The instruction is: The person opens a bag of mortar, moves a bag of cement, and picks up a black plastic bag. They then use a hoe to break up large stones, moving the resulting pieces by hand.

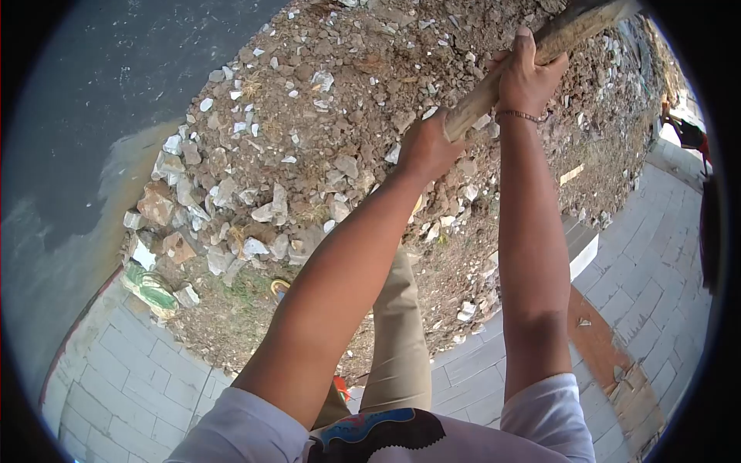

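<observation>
A wooden handle [532,58] is gripped by both hands: the left hand [427,147] is clamped near its lower end, the right hand [527,77] higher up. It is held raised, slanting over a rubble heap [309,154] beside grey paving [131,386].

No readable text, number, brand or sign in view. Shirt print [378,429] at bottom edge: blue and black graphic shape, no letters discernible. Green-and-white wrapper [150,287] at left edge of rubble: surface pattern too small and crumpled to read.
</observation>
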### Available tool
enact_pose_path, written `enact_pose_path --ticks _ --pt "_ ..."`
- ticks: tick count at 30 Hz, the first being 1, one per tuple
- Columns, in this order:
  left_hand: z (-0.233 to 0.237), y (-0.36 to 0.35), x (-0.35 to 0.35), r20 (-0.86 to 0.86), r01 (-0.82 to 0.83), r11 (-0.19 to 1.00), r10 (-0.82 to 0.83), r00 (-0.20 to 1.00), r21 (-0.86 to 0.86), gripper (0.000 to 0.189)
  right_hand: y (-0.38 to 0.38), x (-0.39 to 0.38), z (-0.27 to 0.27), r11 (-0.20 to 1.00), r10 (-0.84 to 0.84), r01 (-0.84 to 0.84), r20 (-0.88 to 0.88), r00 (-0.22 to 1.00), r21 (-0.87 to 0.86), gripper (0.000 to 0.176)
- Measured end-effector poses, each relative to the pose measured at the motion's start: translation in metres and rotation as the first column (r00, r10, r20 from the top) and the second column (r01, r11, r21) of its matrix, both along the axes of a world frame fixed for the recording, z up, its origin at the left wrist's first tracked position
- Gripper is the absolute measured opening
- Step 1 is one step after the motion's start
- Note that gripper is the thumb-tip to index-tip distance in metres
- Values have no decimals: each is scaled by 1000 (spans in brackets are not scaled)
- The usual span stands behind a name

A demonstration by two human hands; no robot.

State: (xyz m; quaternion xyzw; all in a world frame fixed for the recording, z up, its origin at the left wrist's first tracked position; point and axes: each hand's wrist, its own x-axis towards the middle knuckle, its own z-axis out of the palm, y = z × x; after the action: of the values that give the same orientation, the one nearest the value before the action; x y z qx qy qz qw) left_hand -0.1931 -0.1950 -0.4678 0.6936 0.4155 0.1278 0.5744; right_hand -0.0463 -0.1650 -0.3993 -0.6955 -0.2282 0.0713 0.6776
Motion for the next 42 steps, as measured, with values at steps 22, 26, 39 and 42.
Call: enact_pose_path --ticks 22,26,39,42 --pt "-22 -193 -546 -566 -393 816 100 818 -425 40 -142 -543 -175 568 -3 -406 -495 869 -716 46" --pt "-11 -259 -614 -686 -321 920 84 722 -225 38 -215 -607 -160 835 -165 -450 -924 346 -317 22" --pt "-35 -117 -191 -188 -13 990 -14 982 -141 50 -99 -172 -27 970 157 -223 -440 884 -102 24" --pt "-53 -67 -112 -3 21 987 -22 1000 -157 49 -57 -95 -59 977 88 -111 -131 987 -184 37"
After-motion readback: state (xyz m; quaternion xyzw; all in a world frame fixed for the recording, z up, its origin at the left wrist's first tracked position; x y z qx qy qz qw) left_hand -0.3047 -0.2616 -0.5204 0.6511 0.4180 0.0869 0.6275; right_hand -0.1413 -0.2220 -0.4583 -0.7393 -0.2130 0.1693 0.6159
